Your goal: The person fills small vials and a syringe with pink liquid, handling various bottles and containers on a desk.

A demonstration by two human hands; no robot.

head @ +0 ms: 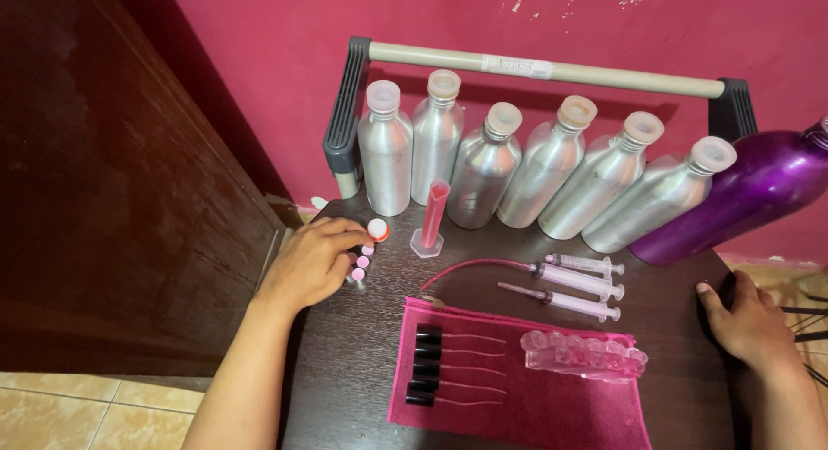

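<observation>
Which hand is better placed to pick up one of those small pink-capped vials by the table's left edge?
Left. The left hand already rests on the small pink-capped vials, fingertips touching them. The right hand grips the table at its far right edge, beyond the syringes.

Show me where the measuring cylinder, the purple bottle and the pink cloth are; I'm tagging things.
measuring cylinder (434, 213), head view, on its red tube.
purple bottle (742, 191), head view, on its shiny body.
pink cloth (535, 407), head view, on a bare patch.
</observation>
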